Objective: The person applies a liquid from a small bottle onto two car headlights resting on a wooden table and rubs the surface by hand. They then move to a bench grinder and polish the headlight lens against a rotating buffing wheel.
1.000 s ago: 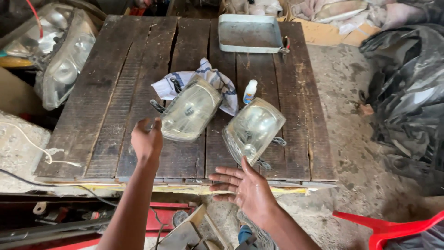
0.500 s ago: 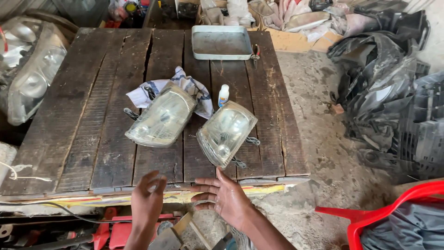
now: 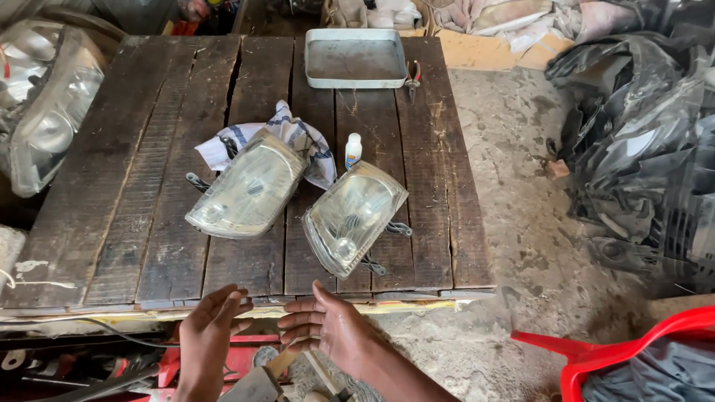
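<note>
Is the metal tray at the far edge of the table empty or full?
Empty: the metal tray shows only its bare grey bottom.

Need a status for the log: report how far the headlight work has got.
Done: two hazy headlights lie on the wooden table, with a cloth and small bottle. In hand: nothing; left hand and right hand hover empty. Left: both lenses look cloudy.

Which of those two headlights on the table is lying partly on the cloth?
The left headlight, nearer the table's middle: its far end rests on the white and blue cloth. The right headlight lies on bare planks beside a small white bottle.
</note>
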